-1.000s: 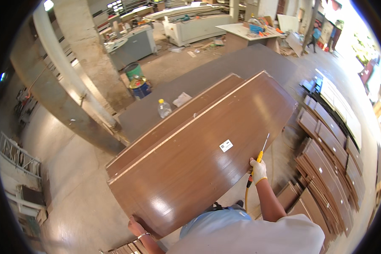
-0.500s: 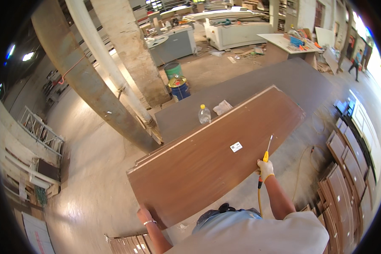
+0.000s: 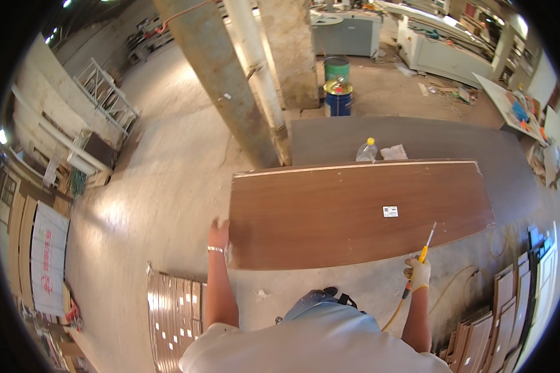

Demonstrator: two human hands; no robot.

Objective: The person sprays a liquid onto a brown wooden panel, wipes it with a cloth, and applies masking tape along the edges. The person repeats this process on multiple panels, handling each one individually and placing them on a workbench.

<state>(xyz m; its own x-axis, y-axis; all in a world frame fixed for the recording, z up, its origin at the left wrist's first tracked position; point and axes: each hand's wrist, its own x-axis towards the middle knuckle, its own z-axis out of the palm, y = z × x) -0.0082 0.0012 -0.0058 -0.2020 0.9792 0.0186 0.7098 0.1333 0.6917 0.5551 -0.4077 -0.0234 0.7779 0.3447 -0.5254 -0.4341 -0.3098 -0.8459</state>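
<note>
A long brown panel [image 3: 311, 221] with a small white label [image 3: 390, 211] lies in front of me, over the dark board surface [image 3: 510, 168]. My bare left hand [image 3: 218, 234], a band at its wrist, grips the panel's left end, its fingers partly hidden by the edge. In a pale glove, my right hand [image 3: 419, 272] is closed round a yellow air blow gun [image 3: 424, 253] at the panel's near right edge. The gun's thin metal nozzle points up and away over the panel, and a yellow hose [image 3: 394, 316] trails from it.
Behind the panel are a clear bottle [image 3: 367, 151] with a yellow cap and a pale cloth [image 3: 393, 152]. A leaning metal beam [image 3: 221, 81] rises at far left, near blue [image 3: 338, 102] and green drums. Panel stacks stand at right [image 3: 479, 329] and lower left [image 3: 175, 311].
The view has swung left, so the panel now lies nearly level across it. My left hand has shifted from the near left corner up along the left end. The blow gun stays in my right hand.
</note>
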